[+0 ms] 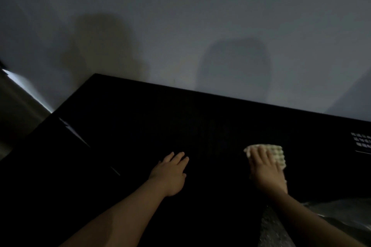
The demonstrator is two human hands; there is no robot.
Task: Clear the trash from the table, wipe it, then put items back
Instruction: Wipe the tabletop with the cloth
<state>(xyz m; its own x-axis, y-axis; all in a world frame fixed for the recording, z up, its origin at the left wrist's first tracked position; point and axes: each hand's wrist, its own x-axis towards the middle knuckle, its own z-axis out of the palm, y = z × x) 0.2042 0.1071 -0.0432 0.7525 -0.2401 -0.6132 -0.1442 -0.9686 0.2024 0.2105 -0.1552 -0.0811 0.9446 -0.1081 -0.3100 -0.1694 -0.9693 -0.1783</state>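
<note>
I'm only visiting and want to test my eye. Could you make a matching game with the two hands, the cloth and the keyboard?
Things:
1 left hand
2 right hand
3 cloth
4 keyboard

Descriptions:
A at the right edge of the view
B pale and waffle-textured
C flat on the dark table, holding nothing
D pressing on the cloth

Pairs: 1-C, 2-D, 3-B, 4-A

The desk [152,118] stands against the wall [180,16] behind it. The left hand [170,172] lies flat on the desk. Apart from it to the right, the right hand [265,172] lies flat on a cloth [276,154] on the desk. Farther right and slightly behind lies a keyboard [361,142].
</note>
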